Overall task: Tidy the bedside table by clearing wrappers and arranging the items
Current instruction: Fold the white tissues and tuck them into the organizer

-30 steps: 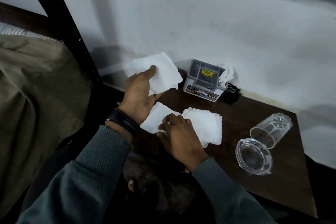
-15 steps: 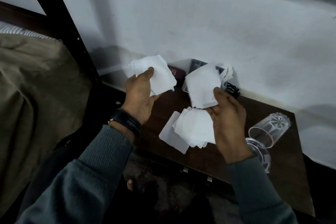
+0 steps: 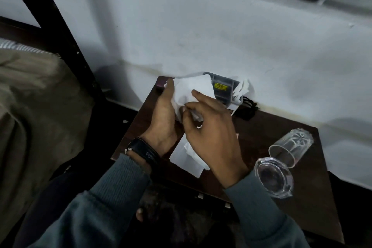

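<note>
Both hands meet over the dark wooden bedside table (image 3: pixel 261 127), holding a bunch of white tissues (image 3: pixel 193 90). My left hand (image 3: pixel 164 115) grips the bunch from the left. My right hand (image 3: pixel 211 137) presses a tissue against it from the right, thumb on top. More white tissues (image 3: pixel 186 157) lie flat on the table under my right hand, partly hidden. Behind the hands stands a grey plastic organiser box (image 3: pixel 223 88) with a yellow label and a crumpled tissue (image 3: pixel 242 88) in it.
A clear drinking glass (image 3: pixel 290 147) lies on its side at the right of the table. A clear glass ashtray (image 3: pixel 273 179) sits in front of it. A black cable (image 3: pixel 248 106) is bundled by the white wall. A bed with an olive cover (image 3: pixel 30 117) is at left.
My right hand has brought its tissue left onto the bunch in my left hand. Both hands have closed together above the table. The view has shifted.
</note>
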Tool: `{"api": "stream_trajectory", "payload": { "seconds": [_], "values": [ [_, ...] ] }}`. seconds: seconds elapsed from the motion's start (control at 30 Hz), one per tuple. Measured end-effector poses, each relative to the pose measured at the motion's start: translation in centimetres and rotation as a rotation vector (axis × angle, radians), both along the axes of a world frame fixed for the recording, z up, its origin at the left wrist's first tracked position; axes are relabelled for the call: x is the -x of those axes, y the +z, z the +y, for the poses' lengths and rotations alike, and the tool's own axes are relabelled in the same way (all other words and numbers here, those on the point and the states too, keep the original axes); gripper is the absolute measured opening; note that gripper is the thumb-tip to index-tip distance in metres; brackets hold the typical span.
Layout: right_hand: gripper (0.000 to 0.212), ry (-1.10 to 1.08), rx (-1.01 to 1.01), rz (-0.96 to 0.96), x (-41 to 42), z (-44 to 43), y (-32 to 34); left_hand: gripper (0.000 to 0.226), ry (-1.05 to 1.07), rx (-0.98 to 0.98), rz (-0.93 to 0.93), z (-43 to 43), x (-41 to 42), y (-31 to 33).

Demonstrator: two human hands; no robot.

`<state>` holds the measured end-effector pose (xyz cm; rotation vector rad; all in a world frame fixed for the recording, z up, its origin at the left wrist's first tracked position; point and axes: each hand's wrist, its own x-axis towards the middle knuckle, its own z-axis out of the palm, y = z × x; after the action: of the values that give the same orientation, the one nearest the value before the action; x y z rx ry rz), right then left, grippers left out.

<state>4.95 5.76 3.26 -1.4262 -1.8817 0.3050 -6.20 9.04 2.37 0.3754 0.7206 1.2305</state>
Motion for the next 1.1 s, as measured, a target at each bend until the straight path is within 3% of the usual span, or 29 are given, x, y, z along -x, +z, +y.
{"api": "stream_trajectory", "payload": {
  "seconds": [0.1,0.2,0.27,0.33,0.37,0.43,0.53,0.83,1.03,1.1],
  "values": [
    [0.029,0.003,-0.059,-0.012,-0.1,-0.4,0.2,0.051,-0.029,-0.034,0.035,-0.1,0.4,0.0],
    [0.034,-0.106,-0.07,0.318,-1.7,0.1,0.4,0.013,0.037,-0.049,0.201,0.0,0.5,-0.3],
    [0.036,-0.135,0.195,0.635,-3.4,1.3,1.0,0.018,0.03,-0.052,0.256,0.0,0.7,-0.6],
    [0.04,-0.002,0.625,0.961,-4.9,2.5,1.2,0.017,-0.079,-0.065,0.293,-0.1,0.9,-0.5],
    [0.04,0.059,0.774,1.023,-5.7,2.8,1.2,0.016,-0.143,-0.069,0.306,-0.3,0.9,-0.3],
    [0.034,0.15,0.894,1.013,-6.7,3.0,1.2,0.027,-0.22,-0.067,0.339,-0.4,0.8,-0.2],
    [0.027,0.128,0.857,0.958,-7.5,3.1,0.9,0.03,-0.286,-0.086,0.371,-0.5,0.7,-0.1],
    [0.036,0.103,0.783,0.951,-9.1,2.6,0.3,0.034,-0.345,-0.124,0.457,-0.6,0.9,-0.3],
    [0.025,0.095,0.731,0.913,-10.6,2.2,0.6,0.019,-0.332,-0.104,0.549,-0.2,1.3,-0.4],
    [0.028,0.147,0.748,0.881,-10.8,1.9,0.7,0.031,-0.336,-0.122,0.543,-0.3,1.2,-0.2]
  ]
}}
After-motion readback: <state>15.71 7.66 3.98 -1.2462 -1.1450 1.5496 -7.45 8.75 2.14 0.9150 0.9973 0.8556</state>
